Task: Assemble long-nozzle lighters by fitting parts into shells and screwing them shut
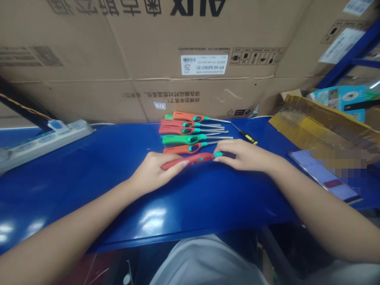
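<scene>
A red long-nosed lighter (199,158) with a teal collar is held level between my two hands, over the near side of a row of lighters. My left hand (156,171) is closed round its handle end. The thumb and fingers of my right hand (240,154) pinch it at the collar and cover most of its nozzle. Just beyond lies an orange lighter (181,149), then a green lighter (178,139), red lighters (173,130) and another orange lighter (187,116), nozzles pointing right. A small black-and-yellow screwdriver (248,137) rests to their right.
The blue tabletop (190,202) has its front edge near my lap. A large cardboard box (103,59) walls off the back. At left sits a white power strip (47,142). On the right are a phone (323,174) and a taped carton (323,122).
</scene>
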Demonstrator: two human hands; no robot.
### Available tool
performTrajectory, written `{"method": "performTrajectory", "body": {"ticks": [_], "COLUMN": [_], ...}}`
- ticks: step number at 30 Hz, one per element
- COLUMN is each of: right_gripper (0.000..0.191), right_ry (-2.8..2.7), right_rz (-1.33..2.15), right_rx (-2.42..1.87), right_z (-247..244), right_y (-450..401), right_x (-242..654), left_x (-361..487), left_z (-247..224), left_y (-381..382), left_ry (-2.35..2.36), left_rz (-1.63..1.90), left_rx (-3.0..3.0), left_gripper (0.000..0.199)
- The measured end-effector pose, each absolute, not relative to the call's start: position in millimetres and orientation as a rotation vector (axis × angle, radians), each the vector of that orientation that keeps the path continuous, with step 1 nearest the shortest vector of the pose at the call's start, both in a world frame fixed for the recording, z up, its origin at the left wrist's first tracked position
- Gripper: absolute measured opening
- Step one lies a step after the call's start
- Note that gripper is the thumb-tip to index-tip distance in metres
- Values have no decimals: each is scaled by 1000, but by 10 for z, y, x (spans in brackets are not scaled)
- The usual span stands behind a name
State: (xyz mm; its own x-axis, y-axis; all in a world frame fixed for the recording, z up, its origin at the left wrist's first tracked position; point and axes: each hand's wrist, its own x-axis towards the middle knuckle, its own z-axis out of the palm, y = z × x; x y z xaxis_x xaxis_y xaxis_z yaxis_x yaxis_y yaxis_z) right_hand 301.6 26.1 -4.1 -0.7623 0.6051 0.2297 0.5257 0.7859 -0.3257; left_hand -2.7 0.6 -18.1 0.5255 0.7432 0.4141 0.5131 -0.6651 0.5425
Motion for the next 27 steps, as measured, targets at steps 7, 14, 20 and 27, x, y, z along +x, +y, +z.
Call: {"method": "performTrajectory", "body": {"ticks": [7, 14, 20, 27], "right_gripper": [31, 27, 25, 28], "right_ry": [-2600, -2630, -2539, -2524], "right_rz": [-342, -70, -96, -371], "right_rx": [-631, -680, -664, -584], "right_z": [-128, -210, -251, -240], "right_y": [181, 138, 112, 66], "right_x": [2896, 2849, 2827, 2793], "left_x": [17, -87, -92, -51], "left_z": [-261, -269, -269, -253], "left_y": [-4, 29, 17, -2], "left_ry": [1109, 887, 852, 1014], "left_rz": [772, 752, 815, 747], "left_rx": [1959, 2443, 2457, 2087], "left_gripper": [36, 25, 24, 28]}}
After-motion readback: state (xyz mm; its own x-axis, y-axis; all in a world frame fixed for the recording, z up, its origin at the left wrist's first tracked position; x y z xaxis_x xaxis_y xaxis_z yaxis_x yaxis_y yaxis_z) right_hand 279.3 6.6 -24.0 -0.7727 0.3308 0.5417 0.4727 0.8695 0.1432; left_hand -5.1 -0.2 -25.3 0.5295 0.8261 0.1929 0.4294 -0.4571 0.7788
